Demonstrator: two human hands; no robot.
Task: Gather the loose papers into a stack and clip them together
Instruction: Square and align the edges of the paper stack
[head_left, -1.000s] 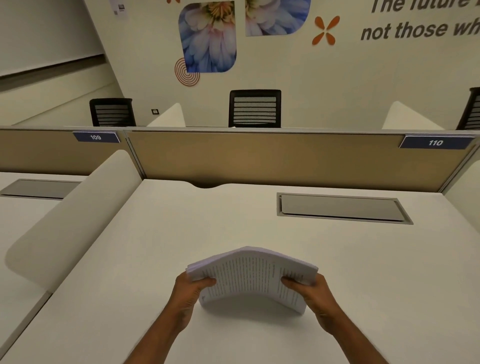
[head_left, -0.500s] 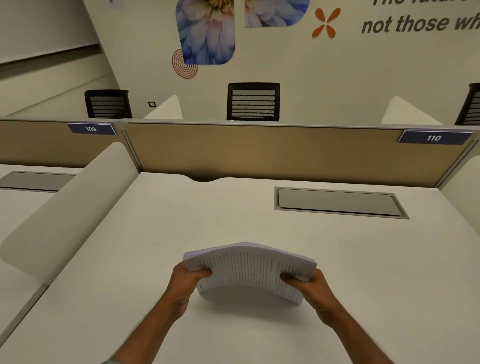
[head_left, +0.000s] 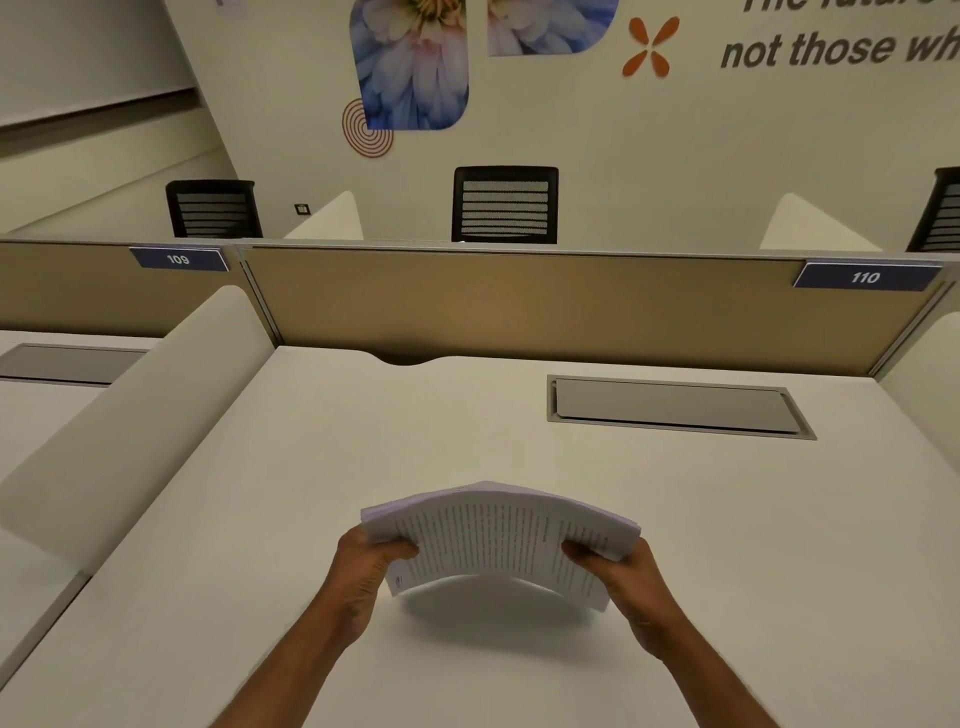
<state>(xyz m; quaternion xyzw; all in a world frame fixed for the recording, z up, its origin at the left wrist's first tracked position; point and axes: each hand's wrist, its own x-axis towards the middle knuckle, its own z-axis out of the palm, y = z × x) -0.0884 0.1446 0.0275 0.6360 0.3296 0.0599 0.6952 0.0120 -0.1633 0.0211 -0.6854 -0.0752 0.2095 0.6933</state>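
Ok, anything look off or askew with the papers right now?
The paper stack is bowed upward between the left hand and right hand, and its far edges look slightly fanned, not flush. No clip is visible on the desk.

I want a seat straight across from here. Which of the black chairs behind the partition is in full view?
The middle black chair, directly beyond the tan partition. The left chair sits off to the side, and the right chair is cut off by the picture's edge.

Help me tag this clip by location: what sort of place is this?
Most likely an open-plan office or study hall: numbered desk labels 109 and 110, a partition between desks, and mesh office chairs beyond.
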